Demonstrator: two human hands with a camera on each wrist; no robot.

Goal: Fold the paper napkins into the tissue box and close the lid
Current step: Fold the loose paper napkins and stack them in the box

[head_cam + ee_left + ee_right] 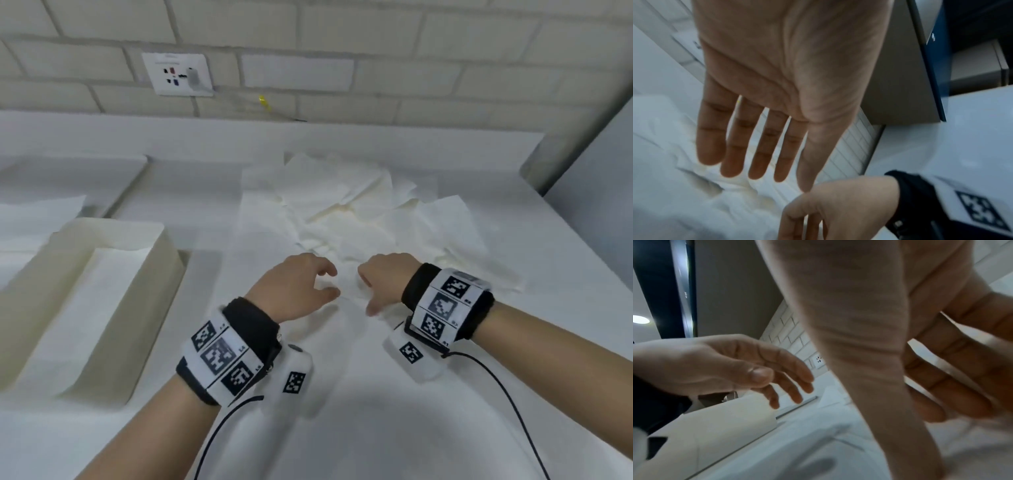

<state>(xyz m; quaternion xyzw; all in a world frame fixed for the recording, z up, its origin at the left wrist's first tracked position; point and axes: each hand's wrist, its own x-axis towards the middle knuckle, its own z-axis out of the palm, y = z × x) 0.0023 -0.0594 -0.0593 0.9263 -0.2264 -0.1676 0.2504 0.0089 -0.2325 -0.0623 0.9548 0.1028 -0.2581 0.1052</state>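
A loose pile of white paper napkins (359,212) lies on the white table (376,428), in the middle. The cream tissue box (157,281) stands open at the left with flat white napkins inside. My left hand (301,284) and right hand (380,277) hover side by side over the near edge of the pile. The left wrist view shows my left hand (756,138) with straight, spread fingers above the napkins (684,194), holding nothing. In the right wrist view my right hand (941,386) has its fingers extended, also holding nothing, with the box (725,418) beyond.
A flat white lid-like slab (68,174) lies behind the box at the far left, with a napkin sheet (34,212) beside it. A brick wall with a socket (176,73) backs the table. A grey cabinet (589,164) stands at the right edge.
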